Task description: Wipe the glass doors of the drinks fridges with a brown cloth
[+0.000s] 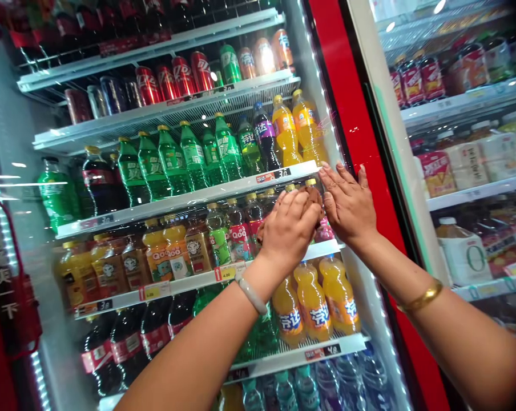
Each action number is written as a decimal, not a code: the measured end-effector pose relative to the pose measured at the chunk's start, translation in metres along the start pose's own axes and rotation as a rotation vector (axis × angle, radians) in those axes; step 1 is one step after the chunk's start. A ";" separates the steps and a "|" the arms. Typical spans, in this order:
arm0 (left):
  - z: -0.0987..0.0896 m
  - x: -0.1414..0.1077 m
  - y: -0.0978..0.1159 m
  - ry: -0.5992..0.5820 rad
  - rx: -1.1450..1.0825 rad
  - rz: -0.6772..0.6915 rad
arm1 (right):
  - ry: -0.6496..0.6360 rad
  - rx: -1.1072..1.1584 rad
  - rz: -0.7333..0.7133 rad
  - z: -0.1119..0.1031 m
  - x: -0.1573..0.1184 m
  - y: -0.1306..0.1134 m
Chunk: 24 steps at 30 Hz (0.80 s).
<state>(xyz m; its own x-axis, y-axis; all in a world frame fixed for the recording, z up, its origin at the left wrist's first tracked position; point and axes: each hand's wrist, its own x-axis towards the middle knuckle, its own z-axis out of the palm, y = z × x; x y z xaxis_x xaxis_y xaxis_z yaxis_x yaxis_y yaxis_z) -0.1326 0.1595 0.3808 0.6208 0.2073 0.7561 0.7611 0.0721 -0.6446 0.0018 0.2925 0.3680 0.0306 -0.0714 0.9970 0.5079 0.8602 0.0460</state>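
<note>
My left hand [290,225] is pressed towards the cooler's glass door, fingers bent over a bunched brown cloth [314,198]. Most of the cloth is hidden under the palm and fingers. To its right, my right hand [350,200] lies with fingers stretched and slightly apart against the door, close to its red frame [341,85]. It holds nothing. Behind the glass near my hands stand yellow soda bottles [286,128] and small Qoo juice bottles [236,225].
Shelves inside hold green soda bottles [170,157], red cans [181,74] and large orange soda bottles [315,302]. A second cooler on the right contains milk jugs [463,251] and drink packs [438,171]. A red panel with white lettering [3,268] edges the left side.
</note>
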 end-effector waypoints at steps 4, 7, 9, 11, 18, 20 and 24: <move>0.014 0.046 -0.006 0.015 -0.040 -0.130 | 0.047 0.028 0.081 -0.001 0.000 0.003; 0.027 0.068 0.007 0.039 -0.060 -0.190 | 0.063 0.046 0.068 -0.001 -0.001 0.006; 0.034 0.070 0.020 0.040 -0.083 -0.211 | 0.096 0.061 0.079 -0.001 -0.003 0.008; 0.038 0.064 0.034 0.042 -0.113 -0.210 | 0.128 0.087 0.079 -0.004 -0.006 0.009; 0.033 0.025 0.047 0.048 -0.194 -0.156 | 0.096 0.158 -0.036 -0.010 -0.011 0.003; 0.029 0.021 0.045 0.037 -0.248 -0.156 | 0.138 0.167 -0.050 -0.009 -0.012 0.003; 0.021 0.019 0.045 -0.030 -0.319 -0.197 | 0.146 0.180 -0.147 -0.009 -0.029 0.004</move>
<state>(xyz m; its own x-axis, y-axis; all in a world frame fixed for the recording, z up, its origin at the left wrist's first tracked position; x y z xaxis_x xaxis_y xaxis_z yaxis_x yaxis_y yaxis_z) -0.0907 0.1871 0.3641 0.4541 0.2488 0.8555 0.8888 -0.1927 -0.4157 0.0112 0.2936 0.3386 0.0982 -0.2634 0.9597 0.3551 0.9102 0.2134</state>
